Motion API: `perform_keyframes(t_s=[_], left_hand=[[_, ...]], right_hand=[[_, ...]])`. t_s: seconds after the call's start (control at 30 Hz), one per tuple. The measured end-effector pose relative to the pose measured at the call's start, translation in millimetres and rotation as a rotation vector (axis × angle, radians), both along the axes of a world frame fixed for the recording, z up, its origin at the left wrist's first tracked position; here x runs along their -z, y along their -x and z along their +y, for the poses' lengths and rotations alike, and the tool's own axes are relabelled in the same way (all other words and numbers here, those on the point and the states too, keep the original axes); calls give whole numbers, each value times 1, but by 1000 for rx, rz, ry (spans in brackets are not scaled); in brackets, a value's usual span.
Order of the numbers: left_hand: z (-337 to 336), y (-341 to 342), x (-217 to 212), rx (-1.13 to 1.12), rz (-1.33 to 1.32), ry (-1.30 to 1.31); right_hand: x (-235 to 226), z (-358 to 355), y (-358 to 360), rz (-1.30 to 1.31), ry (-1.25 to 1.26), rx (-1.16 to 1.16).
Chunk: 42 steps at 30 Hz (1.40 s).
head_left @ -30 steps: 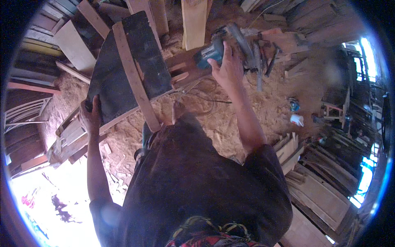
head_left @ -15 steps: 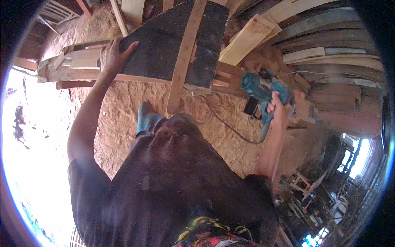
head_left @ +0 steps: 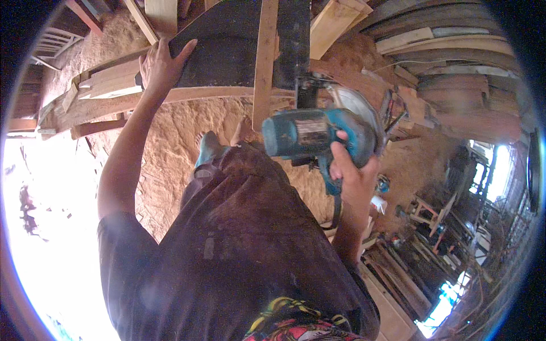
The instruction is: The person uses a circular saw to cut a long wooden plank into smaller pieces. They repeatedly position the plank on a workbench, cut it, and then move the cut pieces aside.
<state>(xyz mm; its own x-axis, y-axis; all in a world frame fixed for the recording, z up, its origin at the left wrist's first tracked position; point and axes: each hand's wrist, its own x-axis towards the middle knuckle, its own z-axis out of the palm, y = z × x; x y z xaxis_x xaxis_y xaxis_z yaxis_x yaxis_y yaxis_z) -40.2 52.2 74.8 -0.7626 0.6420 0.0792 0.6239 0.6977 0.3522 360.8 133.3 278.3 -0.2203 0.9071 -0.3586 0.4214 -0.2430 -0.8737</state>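
Note:
A dark, curved-edged board (head_left: 219,59) lies across wooden planks in front of me. On its left end rests my left hand (head_left: 161,67), the thumb stretched away from the other fingers. A narrow wooden strip (head_left: 265,68) crosses the board and juts past its near edge. My right hand (head_left: 354,165) is wrapped around the rear handle of a teal circular saw (head_left: 304,133). The saw's motor end points left, and its round metal guard is at the upper right. Its base plate is beside the board's near right corner; whether they touch, I cannot tell.
Sawdust (head_left: 170,133) covers the ground around my feet (head_left: 209,145). A pale timber offcut (head_left: 335,25) lies beyond the board's right side. Stacked planks (head_left: 455,48) fill the right, with loose wood scraps (head_left: 398,273) at the lower right.
My right hand has brought the circular saw leftward and closer to me, near the board's corner. My left hand stays on the board. The view has shifted slightly.

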Motion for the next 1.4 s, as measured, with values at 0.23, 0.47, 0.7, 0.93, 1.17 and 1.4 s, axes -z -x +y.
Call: perform_keyframes(t_s=[0.23, 0.47, 0.7, 0.93, 1.17, 1.4], left_hand=[[-2, 0, 5, 14, 12, -74], [-1, -7, -8, 30, 41, -120], [-5, -6, -5, 61, 53, -149], [-4, -3, -4, 70, 61, -113], [-6, 0, -2, 91, 71, -108], [-4, 0, -1, 101, 64, -150]], right_hand=[[10, -22, 49, 13, 58, -94], [8, -13, 73, 152, 208, -136], [-3, -14, 84, 176, 272, -83], [1, 1, 93, 221, 292, -77], [5, 16, 106, 235, 292, -70], [5, 38, 121, 253, 282, -98]])
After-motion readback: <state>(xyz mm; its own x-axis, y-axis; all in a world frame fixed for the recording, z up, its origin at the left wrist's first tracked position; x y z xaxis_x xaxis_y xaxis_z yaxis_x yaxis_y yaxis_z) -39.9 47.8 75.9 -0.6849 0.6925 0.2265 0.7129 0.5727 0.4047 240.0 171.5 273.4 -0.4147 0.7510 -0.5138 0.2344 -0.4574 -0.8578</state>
